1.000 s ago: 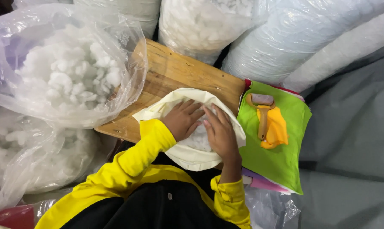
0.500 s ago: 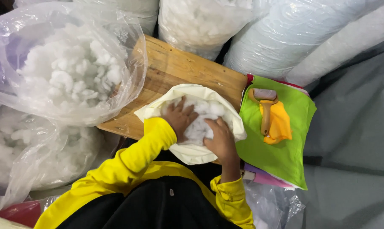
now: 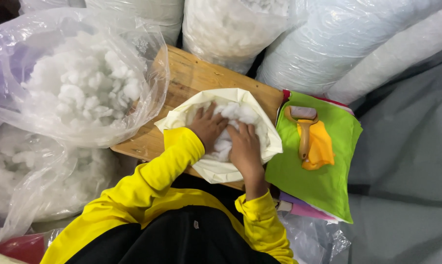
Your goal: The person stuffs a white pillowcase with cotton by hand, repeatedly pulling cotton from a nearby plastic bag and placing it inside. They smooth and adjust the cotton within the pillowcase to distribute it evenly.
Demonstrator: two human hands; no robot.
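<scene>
Both hands sunk into white fluffy fibre stuffing (image 3: 230,128) inside a pale cream fabric cover (image 3: 221,168), centre of the frame. Left hand (image 3: 208,128) spread flat, fingers wide, pressing down on the filling rather than pinching it. Right hand (image 3: 244,149) palm down just beside it, fingers curled loosely into the fluff; whether any clump is actually clenched cannot be told. Cover mouth gaping toward the top, edges folded back around the wrists, yellow sleeves (image 3: 177,159) below.

Cover resting on a bare wooden board (image 3: 191,78). To the right, a stack of fabric sheets topped by a bright green one (image 3: 323,181), with a wooden-handled roller (image 3: 304,129) lying on an orange cloth piece (image 3: 322,149). Upper left, a large clear plastic bag of white stuffing (image 3: 79,83); more wrapped white bales along the top (image 3: 240,29).

Probably best done by pushing filling evenly toward the corners, avoiding lumps, keeping the opening wide.
</scene>
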